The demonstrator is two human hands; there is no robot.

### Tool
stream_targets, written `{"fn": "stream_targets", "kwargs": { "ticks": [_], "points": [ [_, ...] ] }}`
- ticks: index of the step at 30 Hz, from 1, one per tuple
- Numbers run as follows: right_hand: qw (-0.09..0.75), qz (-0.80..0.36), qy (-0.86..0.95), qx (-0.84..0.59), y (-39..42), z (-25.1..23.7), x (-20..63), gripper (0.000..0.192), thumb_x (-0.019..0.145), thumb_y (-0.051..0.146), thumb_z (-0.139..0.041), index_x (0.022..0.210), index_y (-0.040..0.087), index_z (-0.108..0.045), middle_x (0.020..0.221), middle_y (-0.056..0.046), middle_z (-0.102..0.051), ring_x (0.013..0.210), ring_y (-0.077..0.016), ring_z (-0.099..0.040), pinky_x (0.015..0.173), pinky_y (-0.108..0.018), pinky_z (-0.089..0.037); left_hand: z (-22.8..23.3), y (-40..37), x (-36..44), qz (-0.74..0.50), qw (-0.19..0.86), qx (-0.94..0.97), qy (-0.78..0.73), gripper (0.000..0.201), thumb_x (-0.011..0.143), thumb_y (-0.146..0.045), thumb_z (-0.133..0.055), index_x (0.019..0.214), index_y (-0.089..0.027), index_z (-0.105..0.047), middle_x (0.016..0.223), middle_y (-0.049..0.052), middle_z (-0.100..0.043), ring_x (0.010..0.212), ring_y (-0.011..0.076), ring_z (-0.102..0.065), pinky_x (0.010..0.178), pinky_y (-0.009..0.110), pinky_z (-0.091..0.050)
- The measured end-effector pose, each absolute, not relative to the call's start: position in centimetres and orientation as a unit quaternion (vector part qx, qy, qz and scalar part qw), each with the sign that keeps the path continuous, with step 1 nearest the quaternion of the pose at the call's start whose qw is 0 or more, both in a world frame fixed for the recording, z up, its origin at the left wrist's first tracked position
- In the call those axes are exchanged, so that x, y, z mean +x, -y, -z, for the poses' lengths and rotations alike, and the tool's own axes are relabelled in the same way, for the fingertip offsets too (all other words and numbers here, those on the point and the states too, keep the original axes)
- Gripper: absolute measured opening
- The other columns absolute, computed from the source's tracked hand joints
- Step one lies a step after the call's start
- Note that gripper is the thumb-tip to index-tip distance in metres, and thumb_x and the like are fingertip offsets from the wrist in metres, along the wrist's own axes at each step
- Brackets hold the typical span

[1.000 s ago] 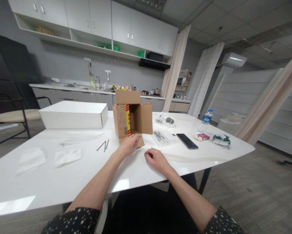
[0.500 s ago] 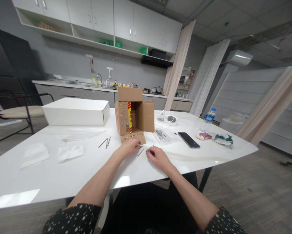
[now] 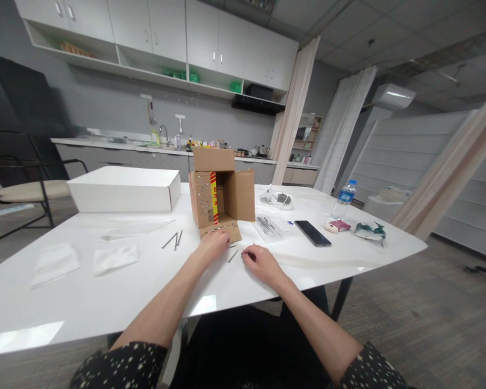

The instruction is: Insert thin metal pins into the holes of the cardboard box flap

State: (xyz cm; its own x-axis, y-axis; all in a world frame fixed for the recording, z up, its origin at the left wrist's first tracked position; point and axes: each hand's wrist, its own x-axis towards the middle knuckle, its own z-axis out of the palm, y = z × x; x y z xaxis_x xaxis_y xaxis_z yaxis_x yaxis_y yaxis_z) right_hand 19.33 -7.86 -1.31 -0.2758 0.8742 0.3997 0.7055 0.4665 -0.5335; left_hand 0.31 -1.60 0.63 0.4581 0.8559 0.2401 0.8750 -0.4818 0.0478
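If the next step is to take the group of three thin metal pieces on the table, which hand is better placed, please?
Probably the left hand: the three thin metal pieces lie on its outer side, nearer to it. The right hand would have to cross past the left forearm.

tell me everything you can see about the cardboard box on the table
The box is brown and looks like cardboard. It stands on the white table, opening toward the person. One flap rises on top, another spreads right, and a third extends low in front. Beside a yellow-and-red strip are small shiny spots. The left hand partly covers the low flap; contact is unclear.
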Motion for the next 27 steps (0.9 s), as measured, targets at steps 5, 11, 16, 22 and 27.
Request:
{"fn": "stream_targets", "kwargs": {
  "ticks": [5,11,16,22,27],
  "points": [
    [0.33,-0.126,0.79,-0.502,7.9,1.1,19.2,0.017,0.085,0.014,-0.055,0.084,0.018,-0.071,0.08,-0.004,-0.068,0.071,-0.015,-0.057,0.068,-0.025,-0.041,-0.1,1.3,0.6,0.107,0.059,-0.845,0.521,0.028,0.09,-0.015,-0.041,0.095,-0.013,-0.068,0.108,0.018,-0.067,0.101,0.0284,-0.065,0.089,0.04,-0.047],
    [0.331,-0.122,0.791,-0.501,7.8,1.4,19.3,0.016,0.085,0.015,-0.055,0.084,0.018,-0.071,0.08,-0.003,-0.068,0.071,-0.015,-0.057,0.067,-0.024,-0.041,0.1,1.4,0.9,0.093,0.07,-0.843,0.525,0.031,0.088,-0.009,-0.041,0.104,-0.011,-0.068,0.108,0.019,-0.067,0.102,0.0293,-0.064,0.09,0.039,-0.047],
    [0.334,-0.122,0.792,-0.496,7.7,1.5,19.4,0.017,0.085,0.015,-0.054,0.085,0.018,-0.071,0.08,-0.004,-0.068,0.071,-0.0153,-0.057,0.068,-0.025,-0.041,-0.1,1.8,1.3,0.09,0.075,-0.844,0.524,0.034,0.085,-0.004,-0.04,0.106,-0.008,-0.066,0.108,0.021,-0.065,0.104,0.0314,-0.063,0.089,0.039,-0.046],
    [0.333,-0.125,0.791,-0.497,7.8,1.4,19.3,0.017,0.084,0.014,-0.054,0.084,0.018,-0.071,0.079,-0.003,-0.068,0.071,-0.0151,-0.057,0.068,-0.025,-0.041,-0.6,2.4,1.5,0.068,0.096,-0.843,0.525,0.038,0.083,0.0,-0.036,0.108,-0.006,-0.063,0.108,0.021,-0.065,0.104,0.0297,-0.062,0.089,0.037,-0.046],
    [0.337,-0.126,0.79,-0.496,7.7,1.5,19.3,0.016,0.084,0.015,-0.054,0.084,0.018,-0.07,0.08,-0.003,-0.069,0.071,-0.0152,-0.058,0.069,-0.025,-0.041,-0.7,2.4,1.5,0.064,0.1,-0.843,0.525,0.036,0.085,-0.002,-0.035,0.107,-0.006,-0.063,0.109,0.02,-0.065,0.104,0.0286,-0.062,0.09,0.037,-0.045]
  ]
}}
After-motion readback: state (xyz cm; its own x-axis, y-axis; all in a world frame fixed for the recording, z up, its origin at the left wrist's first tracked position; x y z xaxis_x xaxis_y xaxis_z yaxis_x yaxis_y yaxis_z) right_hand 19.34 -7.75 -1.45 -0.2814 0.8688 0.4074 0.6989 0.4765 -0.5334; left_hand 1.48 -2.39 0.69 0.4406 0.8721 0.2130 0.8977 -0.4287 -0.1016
